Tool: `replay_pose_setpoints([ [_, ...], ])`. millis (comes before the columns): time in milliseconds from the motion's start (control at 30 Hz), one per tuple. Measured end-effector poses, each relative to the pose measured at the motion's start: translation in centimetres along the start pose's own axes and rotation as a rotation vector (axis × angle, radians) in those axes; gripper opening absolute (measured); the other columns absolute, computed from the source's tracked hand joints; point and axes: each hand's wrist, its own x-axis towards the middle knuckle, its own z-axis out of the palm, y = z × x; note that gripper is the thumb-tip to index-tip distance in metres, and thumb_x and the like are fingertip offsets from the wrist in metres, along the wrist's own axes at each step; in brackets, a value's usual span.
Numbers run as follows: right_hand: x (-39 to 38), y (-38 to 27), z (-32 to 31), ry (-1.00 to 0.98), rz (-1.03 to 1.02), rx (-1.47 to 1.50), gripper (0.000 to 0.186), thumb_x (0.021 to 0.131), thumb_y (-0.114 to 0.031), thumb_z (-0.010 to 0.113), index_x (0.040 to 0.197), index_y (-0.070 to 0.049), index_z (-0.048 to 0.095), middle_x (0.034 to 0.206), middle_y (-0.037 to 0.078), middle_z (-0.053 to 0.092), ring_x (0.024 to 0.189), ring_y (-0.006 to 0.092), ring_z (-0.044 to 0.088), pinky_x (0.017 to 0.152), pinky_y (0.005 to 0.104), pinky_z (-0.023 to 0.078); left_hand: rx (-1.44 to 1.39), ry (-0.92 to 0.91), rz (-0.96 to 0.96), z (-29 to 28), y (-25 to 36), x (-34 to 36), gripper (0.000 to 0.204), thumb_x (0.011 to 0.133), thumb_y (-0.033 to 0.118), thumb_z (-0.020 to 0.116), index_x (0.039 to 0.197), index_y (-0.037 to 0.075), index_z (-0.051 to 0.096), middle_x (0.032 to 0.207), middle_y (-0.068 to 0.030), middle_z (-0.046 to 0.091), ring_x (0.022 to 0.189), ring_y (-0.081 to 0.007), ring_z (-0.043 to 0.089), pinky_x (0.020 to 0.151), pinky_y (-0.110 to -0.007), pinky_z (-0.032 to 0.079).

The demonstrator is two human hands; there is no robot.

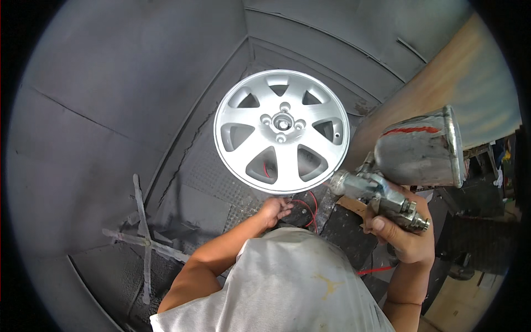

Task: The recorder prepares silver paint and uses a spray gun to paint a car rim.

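A silver alloy wheel [286,160] lies face up in front of me, with several openings between its spokes and bolt holes around its hub. My right hand [406,232] is closed around the handle of a metal spray gun [376,193], right of the wheel. The gun's nozzle end is close to the wheel's lower right rim. On top of the gun sits a grey metal paint cup [417,146] with a red streak. Just below the near rim, my left hand [275,212] has curled fingers at a thin red hose [315,213]; its grip is partly hidden.
Grey, paint-dusted panels [110,83] enclose the left and back. A crusted cross-shaped stand [146,240] is at lower left. Textured flooring [207,171] shows beneath the wheel. A tan panel [442,83] rises at right, with dark clutter [475,221] nearer me.
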Motion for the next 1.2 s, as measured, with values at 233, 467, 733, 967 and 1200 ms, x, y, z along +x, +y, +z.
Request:
replay_pose_setpoints([
  [233,1.3,0.9,0.3,0.184,-0.034,-0.209,0.050,0.086,-0.010,0.073,0.132,0.005,0.059,0.092,0.007,0.065,0.090,0.0151,0.059,0.090,0.0306,0.045,0.573,-0.549,0.118,1.0,-3.2,1.3,0.065,0.080,-0.005,0.048,0.145,-0.001,0.040,0.139,-0.0162,0.056,0.121,-0.0227,0.056,0.099,-0.032,0.046],
  [467,0.0,1.8,-1.4,0.276,-0.092,-0.269,0.047,0.090,-0.012,0.072,0.132,0.005,0.058,0.100,0.008,0.066,0.090,0.0132,0.058,0.087,0.0287,0.046,1.018,-0.576,0.202,-1.7,-3.9,1.6,0.054,0.086,0.004,0.053,0.140,0.002,0.050,0.135,-0.0152,0.059,0.124,-0.0250,0.055,0.104,-0.034,0.044],
  [733,-1.8,1.8,-3.8,0.409,-0.077,-0.238,0.050,0.092,-0.012,0.068,0.136,0.007,0.054,0.095,0.004,0.064,0.083,0.0107,0.056,0.079,0.0258,0.047,0.980,-0.409,0.190,-7.1,-5.5,3.9,0.048,0.087,0.013,0.057,0.135,0.005,0.057,0.128,-0.0104,0.065,0.116,-0.0213,0.061,0.098,-0.034,0.048],
  [967,-1.9,3.6,-4.8,0.405,-0.113,-0.150,0.048,0.091,-0.019,0.069,0.130,0.006,0.056,0.077,0.003,0.061,0.061,0.0072,0.053,0.052,0.0206,0.041,0.267,0.004,0.108,-6.5,-0.1,1.7,0.042,0.087,-0.001,0.047,0.128,0.001,0.050,0.112,-0.0073,0.066,0.094,-0.0172,0.066,0.079,-0.030,0.053],
  [1200,-2.8,2.0,-4.1,-0.019,0.042,0.059,0.060,0.080,-0.014,0.078,0.131,0.010,0.057,0.078,0.009,0.065,0.071,0.0147,0.060,0.070,0.0277,0.047,-0.092,0.067,0.203,-6.0,0.8,2.7,0.040,0.084,-0.009,0.045,0.123,0.000,0.050,0.106,-0.0114,0.062,0.089,-0.0225,0.065,0.071,-0.032,0.056],
])
